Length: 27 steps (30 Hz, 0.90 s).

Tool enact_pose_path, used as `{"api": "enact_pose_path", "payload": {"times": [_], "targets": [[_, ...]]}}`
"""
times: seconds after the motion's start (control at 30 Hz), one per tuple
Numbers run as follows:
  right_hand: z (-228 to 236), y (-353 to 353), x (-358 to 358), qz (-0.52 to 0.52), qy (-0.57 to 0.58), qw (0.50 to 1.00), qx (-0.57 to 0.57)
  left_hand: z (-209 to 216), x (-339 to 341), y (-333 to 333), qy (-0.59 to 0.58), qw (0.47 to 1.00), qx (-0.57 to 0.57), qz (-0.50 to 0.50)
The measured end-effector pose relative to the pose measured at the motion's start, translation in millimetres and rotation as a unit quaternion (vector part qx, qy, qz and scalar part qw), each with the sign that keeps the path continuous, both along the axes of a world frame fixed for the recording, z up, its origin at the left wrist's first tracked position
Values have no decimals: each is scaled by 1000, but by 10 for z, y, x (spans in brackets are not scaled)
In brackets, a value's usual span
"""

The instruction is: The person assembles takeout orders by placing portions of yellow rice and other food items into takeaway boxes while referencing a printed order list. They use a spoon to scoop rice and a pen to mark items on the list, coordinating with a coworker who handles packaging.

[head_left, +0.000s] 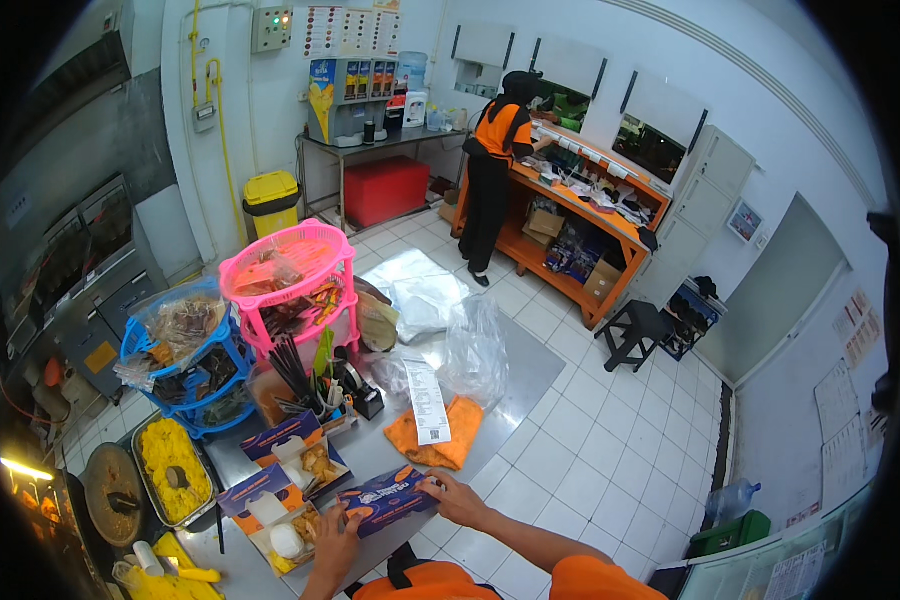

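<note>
A purple and orange cardboard food box (pixel 385 502), its lid closed, lies between my hands at the steel table's near edge. My right hand (pixel 458 498) grips its right end, thumb and fingers pinched on the corner. At its left end, my left hand (pixel 336 545) curls its fingers against the box's edge. Just left of it stands an open food box (pixel 245 495) holding a white mound of rice (pixel 287 541) and a browned piece of food. A second open food box (pixel 282 436) with similar contents sits behind that one.
An orange cloth (pixel 462 432) lies beyond the box, with a paper receipt (pixel 427 400) on it. Pink (pixel 288 262) and blue (pixel 185 400) baskets stand farther left. A tray of yellow food (pixel 173 470) is at the left. A co-worker (pixel 497 140) stands at an orange counter.
</note>
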State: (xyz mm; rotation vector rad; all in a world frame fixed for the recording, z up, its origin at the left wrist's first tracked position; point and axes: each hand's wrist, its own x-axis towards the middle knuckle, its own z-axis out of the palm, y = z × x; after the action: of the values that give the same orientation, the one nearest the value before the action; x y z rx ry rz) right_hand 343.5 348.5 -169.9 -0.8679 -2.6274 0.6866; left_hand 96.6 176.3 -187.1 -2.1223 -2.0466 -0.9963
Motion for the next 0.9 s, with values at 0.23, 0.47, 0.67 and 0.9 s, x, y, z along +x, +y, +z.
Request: {"api": "enact_pose_path", "payload": {"times": [0.23,0.47,0.67,0.9], "targets": [[4,-371,-213,-291,134,817,-479,296,-48,142,-138,987,-67,42],[-15,-651,-786,-205,305,568,-737,674,-455,370,-241,953,-183,-16],[-168,-380,-687,-211,360,447,-791,452,-227,155,-88,992,-84,-11],[225,-332,-522,-262,474,387,-746,146,153,-61,-130,985,-62,99]]}}
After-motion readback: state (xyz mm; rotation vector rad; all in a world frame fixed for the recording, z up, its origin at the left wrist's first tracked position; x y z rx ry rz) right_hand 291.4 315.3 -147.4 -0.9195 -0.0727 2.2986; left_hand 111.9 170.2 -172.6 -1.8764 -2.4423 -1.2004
